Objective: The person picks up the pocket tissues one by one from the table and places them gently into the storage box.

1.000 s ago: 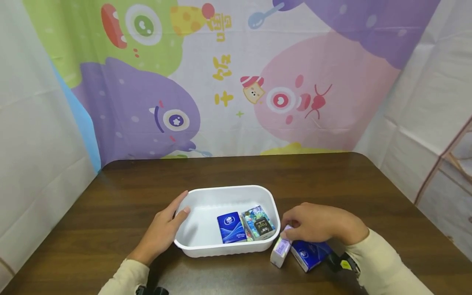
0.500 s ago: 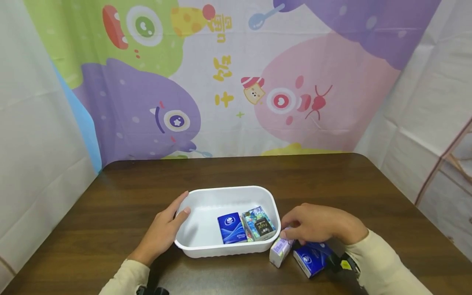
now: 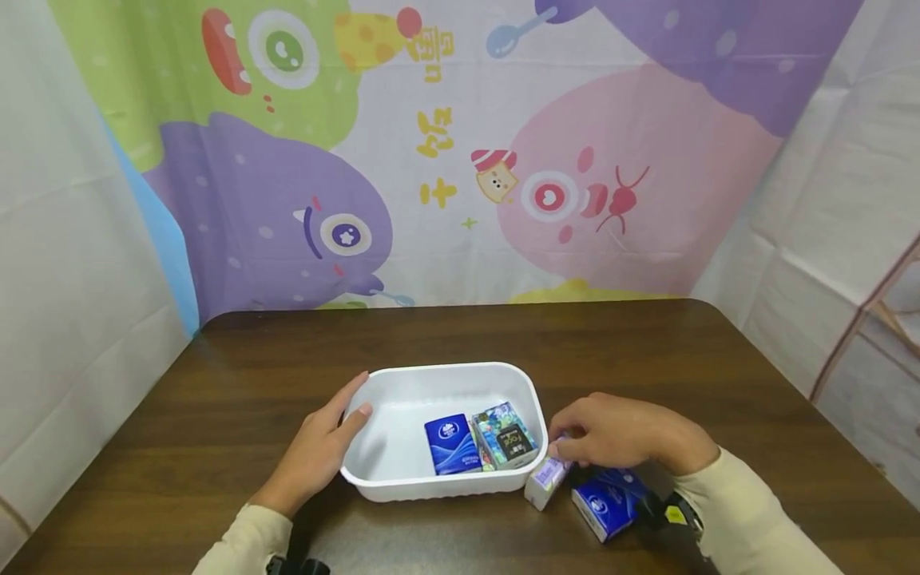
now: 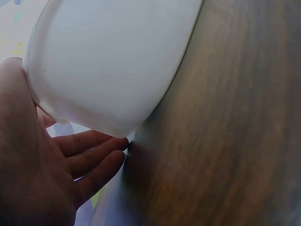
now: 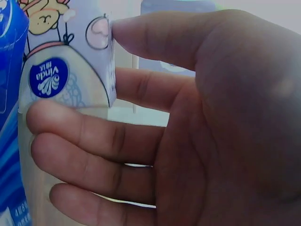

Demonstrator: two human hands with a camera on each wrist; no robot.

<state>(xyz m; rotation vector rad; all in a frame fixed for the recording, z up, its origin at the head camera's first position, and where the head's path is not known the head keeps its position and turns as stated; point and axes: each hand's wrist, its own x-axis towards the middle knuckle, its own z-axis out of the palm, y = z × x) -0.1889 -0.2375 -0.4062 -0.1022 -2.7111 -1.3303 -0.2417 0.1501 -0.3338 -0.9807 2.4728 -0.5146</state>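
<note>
A white plastic basin stands on the table. My left hand holds its left end, the thumb over the rim and the other fingers along the outside wall, as the left wrist view shows. Just right of the basin, my right hand pinches a lilac tissue pack between thumb and index finger; its remaining fingers are spread below in the right wrist view. A blue tissue pack lies on the table under the right wrist. Inside the basin are another blue tissue pack and a colourful patterned pack, side by side.
The brown wooden table extends around the basin on all sides. Behind it hangs a cartoon-printed curtain, and pale fabric closes off the right side. The basin's left part shows bare floor.
The loose blue pack has shifted slightly right and toward me, apart from the lilac one. My right hand has moved the lilac pack slightly up in the view. The left hand stays put.
</note>
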